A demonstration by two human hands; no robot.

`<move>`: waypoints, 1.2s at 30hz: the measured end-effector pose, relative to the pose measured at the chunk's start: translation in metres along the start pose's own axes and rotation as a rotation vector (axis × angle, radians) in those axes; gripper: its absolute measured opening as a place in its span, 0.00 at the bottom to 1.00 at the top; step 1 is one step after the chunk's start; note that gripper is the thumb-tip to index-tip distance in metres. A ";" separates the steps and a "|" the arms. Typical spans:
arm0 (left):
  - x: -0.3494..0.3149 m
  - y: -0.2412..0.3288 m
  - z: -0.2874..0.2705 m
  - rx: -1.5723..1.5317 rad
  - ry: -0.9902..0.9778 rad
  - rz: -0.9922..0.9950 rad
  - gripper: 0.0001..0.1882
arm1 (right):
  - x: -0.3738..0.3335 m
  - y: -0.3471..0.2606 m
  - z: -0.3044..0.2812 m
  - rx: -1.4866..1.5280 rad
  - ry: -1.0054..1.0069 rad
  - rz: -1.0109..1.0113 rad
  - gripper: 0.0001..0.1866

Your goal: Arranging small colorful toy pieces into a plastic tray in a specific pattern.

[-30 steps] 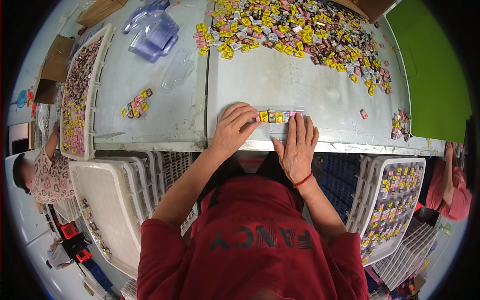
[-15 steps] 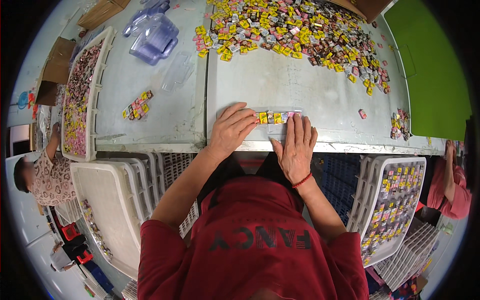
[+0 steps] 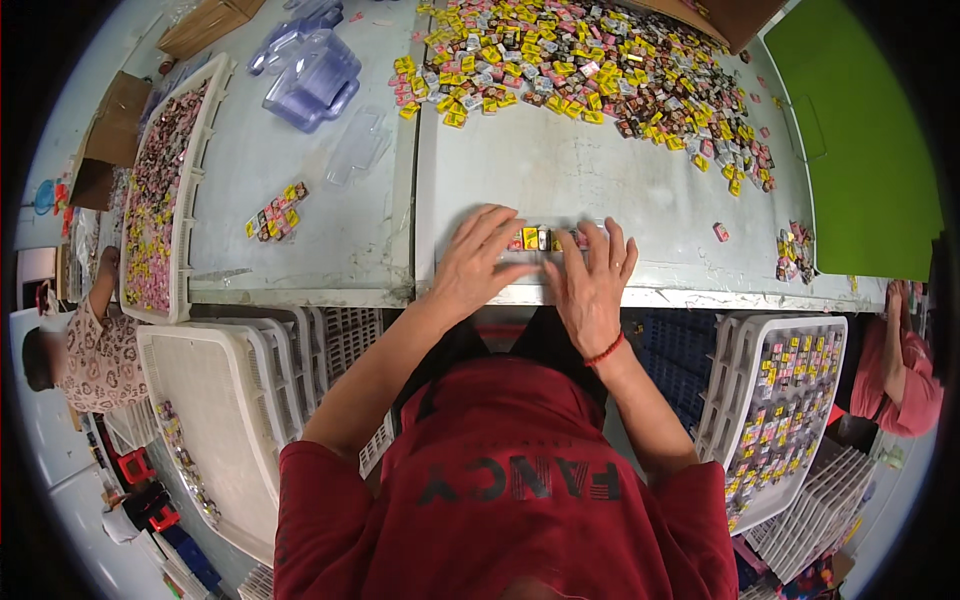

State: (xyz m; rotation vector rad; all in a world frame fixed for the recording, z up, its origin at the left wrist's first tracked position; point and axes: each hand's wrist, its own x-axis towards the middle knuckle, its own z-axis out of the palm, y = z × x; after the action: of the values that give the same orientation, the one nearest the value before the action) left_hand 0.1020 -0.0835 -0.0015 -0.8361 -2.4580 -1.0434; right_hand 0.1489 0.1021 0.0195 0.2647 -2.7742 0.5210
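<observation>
A short row of small yellow, pink and dark boxes [image 3: 530, 239] lies on the table close to its front edge, in what looks like a clear plastic tray. My left hand [image 3: 478, 258] is at the row's left end, its fingers stretched and slightly apart, thumb pointing along the near side. Over the right part of the row, my right hand [image 3: 594, 282] has its fingers spread and bent, hiding some boxes. Whether the fingertips press on the boxes, I cannot tell. Neither hand is closed round anything.
A wide heap of similar small boxes [image 3: 600, 70] covers the far table. To the left are clear plastic trays [image 3: 312, 82], a filled row [image 3: 277, 212] and a box-filled crate [image 3: 186, 230]. Tilted crates [image 3: 712, 430] stand on the right. Other people sit at both sides.
My left hand has shifted slightly right. My right hand's fingers have lifted, spread and moved left over the row, covering more of its middle.
</observation>
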 end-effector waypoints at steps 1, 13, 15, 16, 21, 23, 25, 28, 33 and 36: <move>0.002 0.001 0.002 0.013 -0.078 -0.003 0.29 | 0.007 0.001 0.001 -0.001 0.000 -0.002 0.25; 0.001 -0.006 0.009 0.004 -0.174 -0.015 0.36 | 0.025 0.008 0.017 0.013 0.056 -0.056 0.21; 0.001 -0.007 0.009 0.012 -0.169 -0.016 0.36 | 0.026 0.010 0.016 0.022 0.039 -0.061 0.23; 0.001 -0.007 0.009 0.015 -0.166 -0.010 0.36 | 0.026 0.011 0.016 0.031 0.022 -0.064 0.24; 0.005 -0.002 0.007 0.023 -0.169 -0.003 0.36 | 0.026 0.011 0.016 0.094 0.039 -0.013 0.24; 0.008 0.003 0.002 -0.008 -0.087 -0.045 0.33 | 0.026 0.012 0.015 0.123 0.047 -0.001 0.23; 0.007 0.000 0.005 -0.029 -0.051 -0.037 0.29 | 0.027 0.011 0.012 0.120 0.029 -0.026 0.21; 0.014 -0.003 0.010 -0.054 -0.031 0.010 0.22 | 0.027 0.016 0.018 0.071 0.049 -0.082 0.19; 0.012 -0.009 0.011 -0.077 -0.056 0.056 0.15 | 0.033 0.014 0.014 0.088 0.049 -0.066 0.16; 0.009 -0.007 0.008 -0.068 -0.051 0.001 0.13 | 0.034 0.016 0.016 0.098 0.058 -0.065 0.14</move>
State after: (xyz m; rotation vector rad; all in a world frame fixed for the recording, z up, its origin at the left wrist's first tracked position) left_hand 0.0896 -0.0777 -0.0064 -0.8959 -2.4754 -1.1247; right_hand 0.1095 0.1063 0.0116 0.3544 -2.6779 0.6391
